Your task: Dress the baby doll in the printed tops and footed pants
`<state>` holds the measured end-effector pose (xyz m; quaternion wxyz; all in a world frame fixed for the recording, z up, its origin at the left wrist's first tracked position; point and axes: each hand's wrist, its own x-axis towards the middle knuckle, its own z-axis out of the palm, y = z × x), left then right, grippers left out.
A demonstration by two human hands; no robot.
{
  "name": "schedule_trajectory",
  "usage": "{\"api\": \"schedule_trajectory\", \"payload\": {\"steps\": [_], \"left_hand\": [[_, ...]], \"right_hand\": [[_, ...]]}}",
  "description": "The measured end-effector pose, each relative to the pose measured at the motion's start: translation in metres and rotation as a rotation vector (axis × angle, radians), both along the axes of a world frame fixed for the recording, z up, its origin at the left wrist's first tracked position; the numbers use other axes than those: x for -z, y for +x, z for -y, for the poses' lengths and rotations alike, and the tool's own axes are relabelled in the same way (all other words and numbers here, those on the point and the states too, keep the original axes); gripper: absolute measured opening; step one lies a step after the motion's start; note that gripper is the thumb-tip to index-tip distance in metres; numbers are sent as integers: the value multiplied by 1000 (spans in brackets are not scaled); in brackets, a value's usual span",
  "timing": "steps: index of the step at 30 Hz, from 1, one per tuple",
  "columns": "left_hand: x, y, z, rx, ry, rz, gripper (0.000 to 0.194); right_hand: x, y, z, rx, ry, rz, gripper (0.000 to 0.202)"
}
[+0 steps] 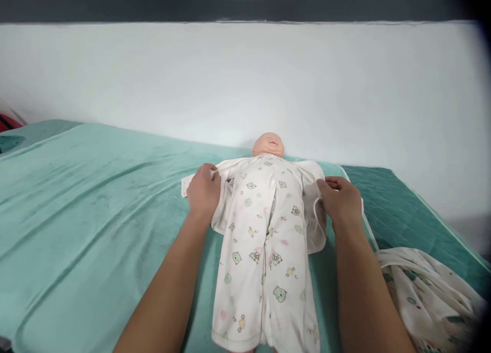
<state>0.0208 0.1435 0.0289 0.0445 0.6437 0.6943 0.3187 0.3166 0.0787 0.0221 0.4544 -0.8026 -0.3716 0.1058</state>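
A baby doll (268, 144) lies on its back, its head toward the wall. A white garment with small green bear prints (249, 250) covers its body and legs. Under it, a second white cloth (315, 222) spreads out on both sides. My left hand (206, 189) is closed on the white sleeve at the doll's left-hand side of the picture; the sleeve's cuff sticks out beyond it. On the other side, my right hand (339, 197) pinches the edge of the white cloth beside the doll's arm area.
A light green sheet (95, 204) covers the bed, with a darker green quilted mat (399, 204) at the right. A crumpled printed white cloth (429, 296) lies at the lower right. The white wall (245, 82) stands behind the doll.
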Motion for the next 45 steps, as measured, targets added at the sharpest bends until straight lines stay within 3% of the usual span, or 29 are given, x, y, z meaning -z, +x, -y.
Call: {"api": "schedule_trajectory", "payload": {"steps": [3, 6, 8, 10, 12, 14, 19, 23, 25, 27, 29, 31, 33, 35, 36, 38, 42, 45], "left_hand": [[-1, -5, 0, -55, 24, -82, 25], [-4, 0, 3, 0, 131, -217, 33], [-5, 6, 4, 116, 224, -285, 40], [-5, 11, 3, 324, 256, -313, 44], [-1, 15, -1, 528, 220, -316, 47], [4, 15, -7, 617, 164, -318, 50], [12, 6, -24, 524, 96, -357, 53], [12, -4, -34, 389, 31, -333, 49], [11, -7, -36, 337, 9, -319, 48], [10, -8, -36, 308, -3, -307, 47], [9, -7, -35, 281, -5, -284, 46], [9, -6, -34, 251, -3, -256, 45], [7, -6, -34, 227, -7, -242, 43], [6, -7, -34, 211, -17, -243, 41], [6, -7, -34, 203, -25, -245, 39], [6, -8, -34, 195, -38, -245, 37], [7, -9, -33, 213, -13, -233, 38], [7, -12, -33, 209, 22, -209, 41]], "right_hand": [[4, 5, 0, -14, -21, 224, 31], [9, -6, -5, -136, 133, 413, 39], [12, -16, -9, -261, 205, 458, 40], [14, -23, -12, -367, 213, 469, 41], [15, -27, -15, -410, 176, 492, 43], [14, -27, -20, -411, 108, 532, 45], [5, -11, -38, -317, -127, 572, 46], [7, 10, -45, -192, -300, 422, 40], [5, 10, -44, -139, -209, 411, 36], [-4, -4, -42, -133, 0, 489, 33], [-23, -31, -42, -233, 184, 552, 34], [-46, -67, -48, -479, 197, 575, 32], [-66, -106, -62, -724, 57, 656, 35], [-76, -142, -80, -893, -226, 851, 37], [-77, -156, -90, -933, -397, 963, 37], [-74, -176, -106, -959, -518, 1010, 38], [-67, -186, -119, -984, -615, 1045, 42], [-75, -175, -116, -994, -627, 1069, 33]]}}
